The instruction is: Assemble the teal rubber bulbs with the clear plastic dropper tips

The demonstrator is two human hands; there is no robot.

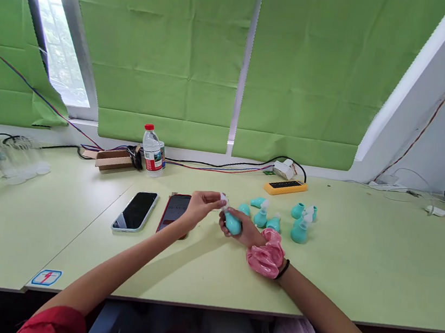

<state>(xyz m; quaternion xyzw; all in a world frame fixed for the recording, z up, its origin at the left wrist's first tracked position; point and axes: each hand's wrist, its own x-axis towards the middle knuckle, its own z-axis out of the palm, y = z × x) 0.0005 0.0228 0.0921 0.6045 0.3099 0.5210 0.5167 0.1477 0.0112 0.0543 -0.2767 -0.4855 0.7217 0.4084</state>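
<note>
In my right hand [241, 228] is a teal squeeze bulb [233, 224], its rounded end toward me and the fingers wrapped around it. My left hand [202, 206] pinches a small whitish, see-through tip [223, 199] at the top of that bulb; whether the tip is seated in it I cannot tell. Just beyond my right hand lie several more teal bulbs, among them an upright bulb with a clear tip [260, 218]. Farther right stands another bulb with a clear tip [299, 232], beside a bulb [297, 211] without a visible tip.
Left of my hands lie a dark-screened phone [135, 212] and a red-edged phone [174, 209] showing a timer. Toward the window are a water bottle [153, 152], an open cardboard box [114, 160], cables and a yellow power strip [285, 187]. Clear plastic pieces [14, 158] lie far left.
</note>
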